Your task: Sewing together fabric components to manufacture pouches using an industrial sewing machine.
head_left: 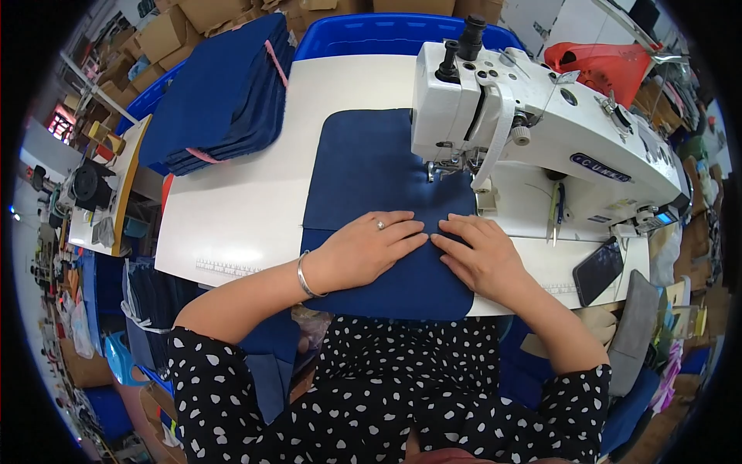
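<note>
A dark blue fabric piece [371, 170] lies flat on the white sewing table [232, 209], its far edge under the presser foot [442, 168] of a white sewing machine [541, 124]. My left hand [371, 246] rests palm down on the near part of the fabric, fingers pointing right; it wears a ring and a wrist bangle. My right hand [481, 251] also presses flat on the fabric, its fingertips almost meeting those of the left. Neither hand grips anything.
A stack of dark blue fabric pieces [220, 93] tied with a pink strip sits at the table's far left. A black phone [597, 271] lies at the right edge. A blue bin [386, 35] stands behind the table, and cardboard boxes [166, 31] beyond it.
</note>
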The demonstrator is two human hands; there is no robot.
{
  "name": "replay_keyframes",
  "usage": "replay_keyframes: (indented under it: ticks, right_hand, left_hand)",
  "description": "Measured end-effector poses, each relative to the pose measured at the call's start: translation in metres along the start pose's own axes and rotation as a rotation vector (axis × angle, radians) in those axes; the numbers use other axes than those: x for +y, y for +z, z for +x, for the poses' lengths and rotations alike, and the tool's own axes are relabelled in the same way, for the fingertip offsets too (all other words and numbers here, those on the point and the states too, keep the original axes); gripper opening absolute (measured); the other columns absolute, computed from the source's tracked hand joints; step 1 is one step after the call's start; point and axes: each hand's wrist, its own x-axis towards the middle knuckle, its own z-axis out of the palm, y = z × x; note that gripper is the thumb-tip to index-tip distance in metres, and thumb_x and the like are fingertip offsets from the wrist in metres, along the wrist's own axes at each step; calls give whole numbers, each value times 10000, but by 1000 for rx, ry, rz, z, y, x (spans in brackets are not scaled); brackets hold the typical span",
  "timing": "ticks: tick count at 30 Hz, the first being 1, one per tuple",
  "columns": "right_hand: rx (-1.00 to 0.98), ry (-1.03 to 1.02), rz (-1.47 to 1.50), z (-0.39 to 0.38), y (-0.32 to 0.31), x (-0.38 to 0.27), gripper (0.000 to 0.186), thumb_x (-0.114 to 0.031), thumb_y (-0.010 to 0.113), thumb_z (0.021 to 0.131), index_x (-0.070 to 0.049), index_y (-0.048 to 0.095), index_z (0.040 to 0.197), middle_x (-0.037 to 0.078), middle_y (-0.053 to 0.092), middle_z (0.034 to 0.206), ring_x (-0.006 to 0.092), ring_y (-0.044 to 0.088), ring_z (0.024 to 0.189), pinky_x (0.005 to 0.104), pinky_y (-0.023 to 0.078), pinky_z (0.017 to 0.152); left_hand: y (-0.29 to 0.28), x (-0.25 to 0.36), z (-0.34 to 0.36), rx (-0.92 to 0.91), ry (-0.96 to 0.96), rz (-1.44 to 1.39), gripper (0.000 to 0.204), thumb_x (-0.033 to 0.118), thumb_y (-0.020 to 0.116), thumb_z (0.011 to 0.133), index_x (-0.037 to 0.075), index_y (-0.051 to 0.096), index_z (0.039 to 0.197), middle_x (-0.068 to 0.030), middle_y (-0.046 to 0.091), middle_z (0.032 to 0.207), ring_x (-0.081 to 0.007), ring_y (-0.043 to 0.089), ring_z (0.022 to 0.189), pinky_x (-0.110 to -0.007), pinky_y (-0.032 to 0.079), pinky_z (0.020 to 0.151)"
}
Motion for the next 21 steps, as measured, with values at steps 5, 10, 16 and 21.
replay_keyframes:
  ticks: [5, 10, 16, 21]
  right_hand:
    - [-3, -7, -39, 8, 2, 11, 305, -232, 737, 896, -122, 713, 1180, 78, 667, 1243, 260, 606, 1239, 476, 406, 1110]
    - [-3, 20, -38, 16, 7, 24, 307, -257, 728, 905, -127, 718, 1183, 65, 673, 1250, 250, 608, 1238, 485, 373, 1136]
    - [25, 63, -55, 26, 13, 38, 303, -275, 719, 915, -151, 726, 1191, 54, 680, 1238, 256, 629, 1146, 471, 322, 1158]
    - [64, 92, -59, 31, 18, 41, 342, -299, 708, 922, -143, 713, 1227, 80, 690, 1220, 284, 588, 1193, 492, 316, 1153]
  left_hand:
    - [0, -11, 7, 7, 13, 24, 413, 115, 615, 926, 62, 615, 1335, -92, 602, 1370, -273, 545, 1323, -393, 468, 1061]
    - [1, -28, 15, -29, 0, 17, 462, 95, 622, 915, 80, 587, 1375, -88, 579, 1408, -266, 516, 1350, -394, 460, 1072]
    - [2, -47, 27, -13, 35, 41, 454, 97, 619, 918, 71, 592, 1370, -91, 585, 1396, -267, 518, 1344, -396, 449, 1080]
    - [3, -59, 30, 14, 23, 82, 426, 97, 620, 927, 70, 613, 1352, -85, 609, 1349, -265, 534, 1326, -395, 448, 1084]
